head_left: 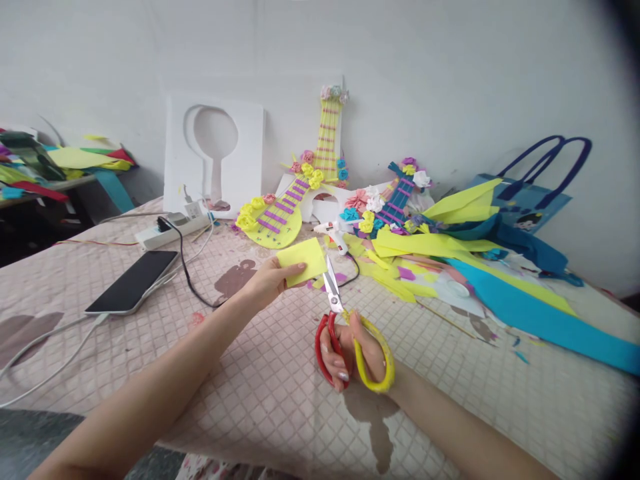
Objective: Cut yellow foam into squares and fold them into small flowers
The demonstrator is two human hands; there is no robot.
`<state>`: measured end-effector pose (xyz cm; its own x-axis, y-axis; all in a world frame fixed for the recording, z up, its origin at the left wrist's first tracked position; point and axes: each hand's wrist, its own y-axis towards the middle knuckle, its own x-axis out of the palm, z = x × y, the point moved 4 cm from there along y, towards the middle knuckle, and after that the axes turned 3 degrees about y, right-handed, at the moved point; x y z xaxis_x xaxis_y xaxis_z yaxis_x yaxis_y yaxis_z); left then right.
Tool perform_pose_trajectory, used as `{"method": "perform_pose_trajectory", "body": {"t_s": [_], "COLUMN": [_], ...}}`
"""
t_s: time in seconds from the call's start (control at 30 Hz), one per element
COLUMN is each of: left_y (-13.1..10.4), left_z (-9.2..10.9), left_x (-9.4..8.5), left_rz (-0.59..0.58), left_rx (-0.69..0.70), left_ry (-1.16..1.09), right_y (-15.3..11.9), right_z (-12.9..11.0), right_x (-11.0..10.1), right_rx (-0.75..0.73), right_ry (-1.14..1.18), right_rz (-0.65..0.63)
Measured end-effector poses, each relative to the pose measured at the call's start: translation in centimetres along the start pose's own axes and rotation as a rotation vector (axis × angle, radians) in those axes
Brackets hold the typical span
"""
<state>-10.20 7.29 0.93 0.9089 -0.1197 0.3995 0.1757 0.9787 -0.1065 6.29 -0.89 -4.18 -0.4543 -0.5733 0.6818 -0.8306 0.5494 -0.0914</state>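
Clock: the scissors (334, 303) are the middle, and 12 o'clock points to the wall (425, 80).
Left hand (273, 280): at 10 o'clock, pinched tight on the yellow paper (300, 259), thumb on top and fingers under it.
Yellow paper: at 11 o'clock, small and flat, held over the table (280, 413). The scissor tips are right by its edge; I cannot tell if they touch.
Right hand (345, 353): curled round the scissor handles, thumb in the yellow loop, fingers in the red loop. The loops are spread apart.
Glue gun (336, 233): white, at 12 o'clock, just past the yellow paper.
Guitars: a yellow guitar (280, 232) with purple stripes at 11 o'clock, and a blue guitar (400, 195) at 1 o'clock. Both have crinkly flowers.
Phone (133, 283): flat, dark screen up, between 9 and 10 o'clock.
Plug strip (175, 232): white, at 10 o'clock, near the phone.
Long strips: yellow strips (430, 247) at 2 o'clock, a bright blue strip (540, 310) at 3.
Bag (545, 199): blue with dark handles, at 2 o'clock.
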Motion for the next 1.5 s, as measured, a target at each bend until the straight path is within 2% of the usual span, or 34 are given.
{"method": "perform_pose_trajectory", "body": {"t_s": [1.17, 1.5], "left_y": [-0.42, -0.24], "left_z": [0.64, 0.7], "left_x": [0.38, 0.13], "left_rz": [0.016, 0.03], "left_rx": [0.015, 0.009], "left_ry": [-0.018, 0.002], "right_y": [-0.21, -0.16], "right_z": [-0.11, 0.1], "right_x": [-0.14, -0.45], "right_rx": [0.007, -0.036], "right_ry": [-0.093, -0.112], "right_rz": [0.187, 0.22]}}
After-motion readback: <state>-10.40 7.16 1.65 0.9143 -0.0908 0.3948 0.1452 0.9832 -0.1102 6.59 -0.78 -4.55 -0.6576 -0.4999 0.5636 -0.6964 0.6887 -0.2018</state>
